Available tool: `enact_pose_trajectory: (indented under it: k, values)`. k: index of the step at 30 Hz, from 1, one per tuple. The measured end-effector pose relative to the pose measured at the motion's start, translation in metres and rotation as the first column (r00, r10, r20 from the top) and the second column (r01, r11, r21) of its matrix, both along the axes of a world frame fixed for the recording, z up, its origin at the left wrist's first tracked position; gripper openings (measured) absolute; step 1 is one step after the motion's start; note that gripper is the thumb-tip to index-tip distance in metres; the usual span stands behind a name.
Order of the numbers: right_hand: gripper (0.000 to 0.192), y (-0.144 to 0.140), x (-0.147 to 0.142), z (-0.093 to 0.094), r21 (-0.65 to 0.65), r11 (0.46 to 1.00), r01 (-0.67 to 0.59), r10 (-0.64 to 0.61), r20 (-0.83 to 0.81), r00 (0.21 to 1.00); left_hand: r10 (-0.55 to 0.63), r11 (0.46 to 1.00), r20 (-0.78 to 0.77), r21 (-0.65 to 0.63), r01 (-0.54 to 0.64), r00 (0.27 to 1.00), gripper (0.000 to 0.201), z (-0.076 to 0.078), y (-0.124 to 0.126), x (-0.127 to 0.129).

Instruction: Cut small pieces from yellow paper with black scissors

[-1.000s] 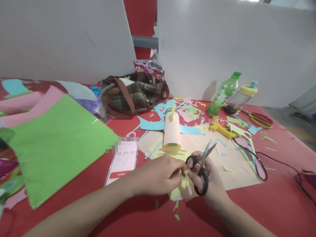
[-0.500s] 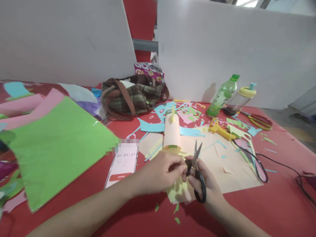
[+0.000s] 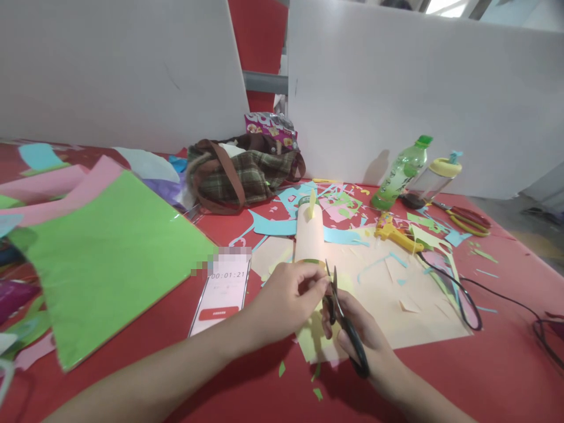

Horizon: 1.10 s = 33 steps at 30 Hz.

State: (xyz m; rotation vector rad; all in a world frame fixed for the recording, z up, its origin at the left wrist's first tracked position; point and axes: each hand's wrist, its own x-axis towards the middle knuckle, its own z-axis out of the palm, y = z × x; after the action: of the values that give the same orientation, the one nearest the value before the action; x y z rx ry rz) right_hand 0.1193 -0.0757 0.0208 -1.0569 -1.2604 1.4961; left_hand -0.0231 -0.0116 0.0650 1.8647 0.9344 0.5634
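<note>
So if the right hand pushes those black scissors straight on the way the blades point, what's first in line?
Probably the upright peach paper tube just beyond the black-handled scissors in the right hand; depth is hard to judge.

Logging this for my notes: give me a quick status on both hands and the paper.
Left hand pinching yellow paper. Right hand gripping black scissors, blades closed at the paper's edge. Paper tube stands just beyond the hands.
</note>
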Motion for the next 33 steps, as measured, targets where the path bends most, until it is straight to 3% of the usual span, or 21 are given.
enact_pose_trajectory:
  k: [16,33]
  values:
    - [0.036,-0.0026,-0.0009,-0.0017,0.029,0.998,0.057,-0.059,0.066,0.996,0.047,0.999,-0.071,0.026,-0.045,0.996,0.024,-0.003,-0.005,0.0055]
    - [0.036,-0.0016,0.0022,-0.003,-0.003,1.0,0.012,-0.012,0.015,1.0,-0.003,0.999,-0.086,0.033,0.006,0.996,0.023,-0.0002,-0.0013,-0.0003]
